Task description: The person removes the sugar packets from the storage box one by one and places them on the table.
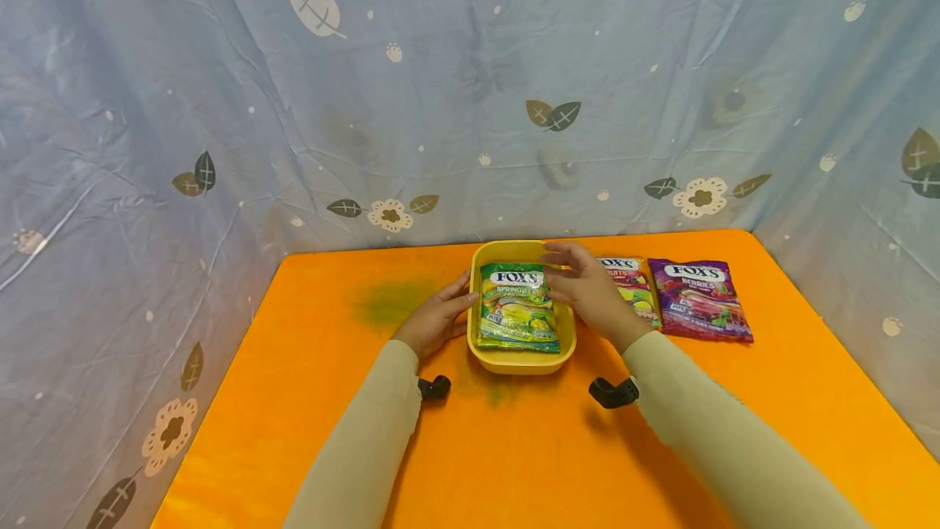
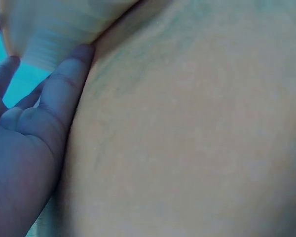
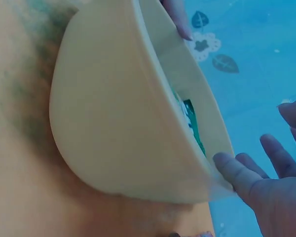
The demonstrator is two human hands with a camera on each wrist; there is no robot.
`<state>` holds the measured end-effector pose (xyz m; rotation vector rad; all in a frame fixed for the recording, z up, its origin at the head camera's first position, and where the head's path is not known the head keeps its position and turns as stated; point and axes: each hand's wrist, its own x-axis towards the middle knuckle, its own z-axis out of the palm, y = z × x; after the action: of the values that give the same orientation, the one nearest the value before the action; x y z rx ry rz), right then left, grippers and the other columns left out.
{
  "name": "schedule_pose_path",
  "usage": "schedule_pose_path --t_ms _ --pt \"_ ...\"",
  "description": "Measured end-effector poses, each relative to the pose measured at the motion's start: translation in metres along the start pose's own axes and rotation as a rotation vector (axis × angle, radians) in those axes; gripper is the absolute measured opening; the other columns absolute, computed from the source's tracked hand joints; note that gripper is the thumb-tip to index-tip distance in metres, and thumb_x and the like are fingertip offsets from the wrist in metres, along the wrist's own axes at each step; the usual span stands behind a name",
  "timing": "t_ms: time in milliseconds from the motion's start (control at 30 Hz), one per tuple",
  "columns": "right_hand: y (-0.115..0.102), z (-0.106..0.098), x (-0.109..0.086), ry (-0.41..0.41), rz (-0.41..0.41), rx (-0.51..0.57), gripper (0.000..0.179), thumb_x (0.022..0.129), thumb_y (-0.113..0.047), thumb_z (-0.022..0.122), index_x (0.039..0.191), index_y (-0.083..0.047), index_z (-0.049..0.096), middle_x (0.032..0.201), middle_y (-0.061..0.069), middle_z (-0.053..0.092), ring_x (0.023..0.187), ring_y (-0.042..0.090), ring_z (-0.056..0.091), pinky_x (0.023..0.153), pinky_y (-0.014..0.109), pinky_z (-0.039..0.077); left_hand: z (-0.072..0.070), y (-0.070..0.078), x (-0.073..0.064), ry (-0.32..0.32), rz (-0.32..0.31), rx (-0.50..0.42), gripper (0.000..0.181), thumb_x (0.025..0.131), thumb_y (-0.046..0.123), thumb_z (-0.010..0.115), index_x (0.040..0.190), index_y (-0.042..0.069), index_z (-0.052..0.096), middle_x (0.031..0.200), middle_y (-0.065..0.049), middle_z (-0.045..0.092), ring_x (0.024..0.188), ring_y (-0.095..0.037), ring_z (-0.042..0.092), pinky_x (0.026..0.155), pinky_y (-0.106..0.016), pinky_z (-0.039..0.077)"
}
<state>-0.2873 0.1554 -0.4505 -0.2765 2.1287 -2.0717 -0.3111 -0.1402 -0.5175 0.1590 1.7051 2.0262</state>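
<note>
A yellow plastic tub [image 1: 523, 366] stands on the table, holding a green candy bag [image 1: 517, 308] marked "FOX'S Spring Tea" lying face up. My left hand [image 1: 438, 318] holds the tub's left side, fingers along the outer wall and one digit over the rim. Up close in the left wrist view, its fingertips [image 2: 81, 52] meet the ribbed lower wall. On the other side, my right hand [image 1: 587, 288] has its fingers spread at the right rim, their tips over the bag's edge. A digit of that hand [image 3: 276, 182] reaches the rim in the right wrist view.
Right of the tub lie a Fruits candy bag [image 1: 635, 294], partly covered by my right hand, and a purple Berries bag [image 1: 701, 300]. An orange cloth [image 1: 529, 455] covers the table. Patterned blue-grey curtains [image 1: 455, 88] enclose it at the back and sides.
</note>
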Motion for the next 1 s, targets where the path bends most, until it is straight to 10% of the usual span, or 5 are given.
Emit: schedule_pose_path --t_ms 667,1000 --pt "0.011 0.046 0.011 0.111 0.143 -0.372 0.071 0.108 -0.017 0.07 0.168 -0.009 0.033 0.172 0.024 0.026 0.153 0.045 0.034 0.119 0.064 0.037 0.0 0.0 0.0 0.011 -0.009 -0.009 0.07 0.113 0.024 0.064 0.174 0.029 0.03 0.176 -0.006 0.03 0.15 -0.027 0.047 0.111 -0.051 0.051" --pt "0.012 0.052 0.013 0.19 0.206 -0.225 0.071 0.107 -0.014 0.071 0.166 -0.005 0.034 0.17 0.023 0.031 0.144 0.045 0.043 0.118 0.063 0.039 -0.002 0.0 0.002 0.009 -0.009 0.0 0.065 0.114 0.023 0.062 0.172 0.034 0.035 0.174 -0.005 0.034 0.148 -0.028 0.049 0.111 -0.051 0.051"
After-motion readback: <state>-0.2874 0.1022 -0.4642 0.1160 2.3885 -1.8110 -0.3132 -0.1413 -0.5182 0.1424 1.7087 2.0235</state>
